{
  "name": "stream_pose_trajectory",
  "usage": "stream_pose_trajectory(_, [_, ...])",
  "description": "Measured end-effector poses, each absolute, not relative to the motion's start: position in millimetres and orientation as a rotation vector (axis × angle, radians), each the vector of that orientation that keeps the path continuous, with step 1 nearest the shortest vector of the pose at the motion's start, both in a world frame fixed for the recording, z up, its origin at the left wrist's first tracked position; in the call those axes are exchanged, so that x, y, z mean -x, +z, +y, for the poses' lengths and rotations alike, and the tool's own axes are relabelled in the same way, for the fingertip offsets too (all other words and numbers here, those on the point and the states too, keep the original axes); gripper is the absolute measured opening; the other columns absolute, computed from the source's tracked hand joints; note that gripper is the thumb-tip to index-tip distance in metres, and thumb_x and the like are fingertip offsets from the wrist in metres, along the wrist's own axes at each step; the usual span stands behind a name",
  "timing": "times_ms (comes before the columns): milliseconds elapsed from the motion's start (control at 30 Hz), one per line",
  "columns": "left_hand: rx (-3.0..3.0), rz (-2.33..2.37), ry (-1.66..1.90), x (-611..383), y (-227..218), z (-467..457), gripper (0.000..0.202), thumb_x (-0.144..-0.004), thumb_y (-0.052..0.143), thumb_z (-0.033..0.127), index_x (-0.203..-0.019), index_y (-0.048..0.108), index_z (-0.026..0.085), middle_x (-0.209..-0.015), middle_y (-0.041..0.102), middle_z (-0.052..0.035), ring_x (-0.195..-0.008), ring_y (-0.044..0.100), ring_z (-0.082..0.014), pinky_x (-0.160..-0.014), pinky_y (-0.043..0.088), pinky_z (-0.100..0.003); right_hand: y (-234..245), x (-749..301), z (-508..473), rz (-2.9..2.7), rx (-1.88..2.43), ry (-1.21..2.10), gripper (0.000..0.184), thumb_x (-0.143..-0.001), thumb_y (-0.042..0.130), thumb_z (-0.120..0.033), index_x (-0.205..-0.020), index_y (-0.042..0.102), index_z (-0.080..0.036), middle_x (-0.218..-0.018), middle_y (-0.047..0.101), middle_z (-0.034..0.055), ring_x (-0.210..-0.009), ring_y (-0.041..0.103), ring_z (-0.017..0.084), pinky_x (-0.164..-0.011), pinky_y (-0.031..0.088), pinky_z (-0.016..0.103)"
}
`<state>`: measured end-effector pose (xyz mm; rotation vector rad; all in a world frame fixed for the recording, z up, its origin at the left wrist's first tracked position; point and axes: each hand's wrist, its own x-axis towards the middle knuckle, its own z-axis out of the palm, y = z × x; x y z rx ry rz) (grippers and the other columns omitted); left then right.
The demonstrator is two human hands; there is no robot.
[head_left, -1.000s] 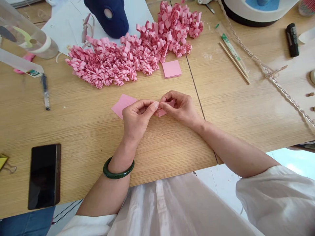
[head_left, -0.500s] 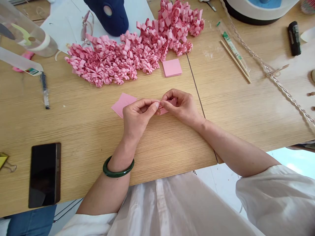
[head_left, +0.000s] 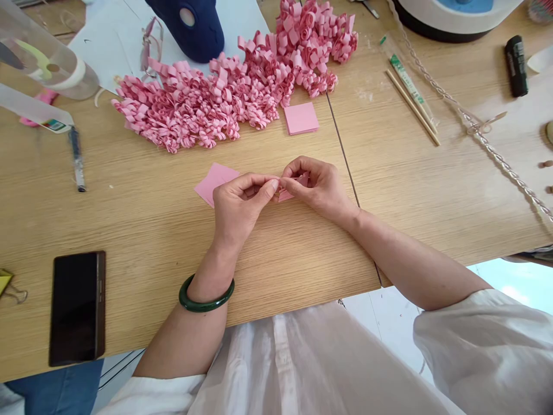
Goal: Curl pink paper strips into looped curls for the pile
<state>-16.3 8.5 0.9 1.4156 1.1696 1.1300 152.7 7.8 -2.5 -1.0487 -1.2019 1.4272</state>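
Observation:
Over the middle of the table, my left hand (head_left: pixel 242 202) and my right hand (head_left: pixel 313 184) meet fingertip to fingertip. Both pinch one small piece of pink paper (head_left: pixel 286 195), which looks cut into strips and is mostly covered by my fingers. A flat pink paper sheet (head_left: pixel 212 181) lies just behind my left hand, partly hidden by it. Farther back rests a stack of pink paper squares (head_left: pixel 301 118). Behind that spreads a large heap of curled pink paper flowers (head_left: pixel 207 104).
To the left are a phone (head_left: pixel 78 308), a pen (head_left: pixel 77 158), a clear bottle (head_left: pixel 64 72) and a yellow binder clip (head_left: pixel 6 280). Chopsticks (head_left: pixel 412 108), a braided cord (head_left: pixel 496 147) and a black marker (head_left: pixel 516 66) lie right. A dark blue object (head_left: pixel 194 29) stands behind the flowers.
Almost nothing differs. Both hands keep their pinch on the pink paper, and the whole view has shifted very slightly left.

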Motion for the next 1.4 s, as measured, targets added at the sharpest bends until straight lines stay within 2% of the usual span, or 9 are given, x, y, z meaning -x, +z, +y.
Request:
stream_pose_trajectory(167, [-1.454,1.183,1.100,18.7,2.8,9.6,0.005,-0.083,0.079,0.027,-0.083,0.081,0.023,-0.079,0.078,0.0001,-0.070,0.072,-0.0146,-0.072,0.060,-0.027,-5.3,-153.1,8.3,-1.211,1.049,1.445,0.040,-0.076,0.085,-0.052,-0.079,0.059,-0.021,-0.075,0.069,-0.0003,-0.075,0.072,0.016,-0.074,0.065,0.034])
stream_pose_trajectory(500, [-1.560,1.243,1.090,17.9,5.5,8.9,0.006,-0.081,0.076,0.023,-0.076,0.078,0.022,-0.076,0.078,0.0014,-0.068,0.071,-0.0134,-0.066,0.059,-0.024,-6.5,-153.6,7.3,-1.295,1.046,1.372,0.035,-0.081,0.081,-0.046,-0.078,0.059,-0.020,-0.073,0.067,-0.0011,-0.069,0.068,0.013,-0.066,0.061,0.029])
stream_pose_trajectory(700, [-1.618,1.305,1.205,12.7,2.0,6.3,0.009,-0.079,0.073,0.016,-0.073,0.073,0.021,-0.071,0.075,0.0038,-0.063,0.069,-0.0113,-0.063,0.058,-0.022,-6.4,-153.5,8.5,-1.352,1.008,1.336,0.032,-0.082,0.080,-0.044,-0.079,0.060,-0.019,-0.071,0.066,-0.0014,-0.067,0.066,0.012,-0.063,0.059,0.026])
stream_pose_trajectory(867, [-1.576,1.330,1.300,9.0,0.0,6.0,0.009,-0.080,0.073,0.013,-0.073,0.073,0.020,-0.072,0.076,0.0027,-0.063,0.070,-0.0112,-0.063,0.058,-0.021,-7.1,-149.3,4.9,-1.336,1.005,1.304,0.030,-0.085,0.077,-0.045,-0.084,0.061,-0.020,-0.080,0.067,-0.0003,-0.070,0.068,0.013,-0.060,0.057,0.026])
stream_pose_trajectory(1067, [-1.671,1.349,1.337,8.1,-2.2,4.3,0.009,-0.079,0.071,0.011,-0.075,0.072,0.019,-0.072,0.074,0.0036,-0.062,0.067,-0.0097,-0.062,0.055,-0.020,-6.3,-149.0,1.7,-1.500,1.070,0.972,0.011,-0.090,0.069,-0.025,-0.082,0.063,-0.019,-0.081,0.067,0.0010,-0.080,0.063,0.014,-0.077,0.055,0.031])
stream_pose_trajectory(1200, [-1.846,1.336,1.391,9.6,-4.1,3.5,0.007,-0.079,0.070,0.012,-0.077,0.071,0.019,-0.073,0.071,0.0029,-0.063,0.063,-0.0095,-0.064,0.053,-0.023,-6.3,-150.4,2.6,-1.597,1.045,0.803,0.013,-0.091,0.068,-0.024,-0.080,0.064,-0.019,-0.086,0.068,0.0028,-0.083,0.061,0.015,-0.081,0.052,0.032])
stream_pose_trajectory(1400, [-2.042,1.329,1.452,9.9,-0.8,2.8,0.010,-0.082,0.068,0.010,-0.080,0.071,0.019,-0.074,0.070,0.0017,-0.063,0.061,-0.0098,-0.066,0.052,-0.024,-4.5,-148.3,-1.5,-1.615,1.118,0.770,0.011,-0.094,0.067,-0.024,-0.084,0.067,-0.019,-0.086,0.070,0.0029,-0.085,0.061,0.016,-0.083,0.052,0.033])
